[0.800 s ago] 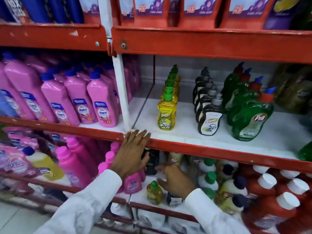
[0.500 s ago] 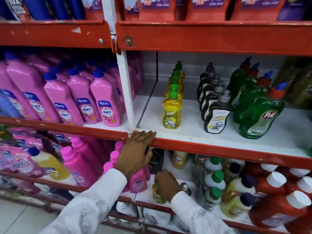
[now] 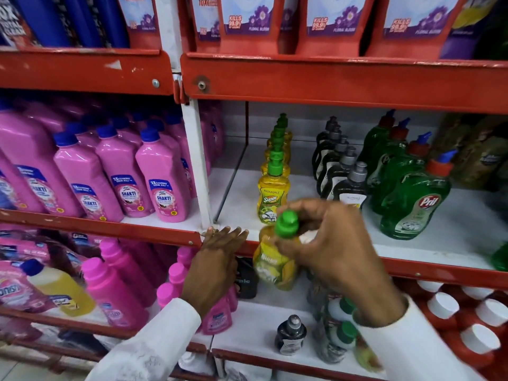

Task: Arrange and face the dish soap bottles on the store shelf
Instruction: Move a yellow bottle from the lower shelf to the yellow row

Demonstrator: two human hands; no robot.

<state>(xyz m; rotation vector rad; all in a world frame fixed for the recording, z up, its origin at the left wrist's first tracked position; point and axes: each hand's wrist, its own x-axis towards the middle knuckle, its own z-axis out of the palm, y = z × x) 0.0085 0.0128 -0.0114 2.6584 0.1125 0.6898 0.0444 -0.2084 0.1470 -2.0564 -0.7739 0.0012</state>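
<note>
My right hand (image 3: 334,246) grips a small yellow dish soap bottle (image 3: 275,264) with a green cap by its neck, held in the air in front of the red shelf edge (image 3: 439,270). Behind it a row of matching yellow bottles (image 3: 273,198) runs back along the white middle shelf. Beside that row stand a line of dark bottles with grey caps (image 3: 346,185) and green Pril bottles (image 3: 415,204). My left hand (image 3: 217,257) rests flat, fingers spread, on the shelf edge by the white upright post (image 3: 196,160).
Pink Shakti bottles (image 3: 162,185) fill the left bay. On the lower shelf stand a small dark bottle (image 3: 291,335), green-capped bottles (image 3: 341,334), pink bottles (image 3: 115,284) and red bottles with white caps (image 3: 445,309). Red refill pouches (image 3: 327,23) hang above.
My right hand has lifted the yellow bottle from the lower shelf up to the level of the middle shelf's edge. The left hand has stayed on the edge.
</note>
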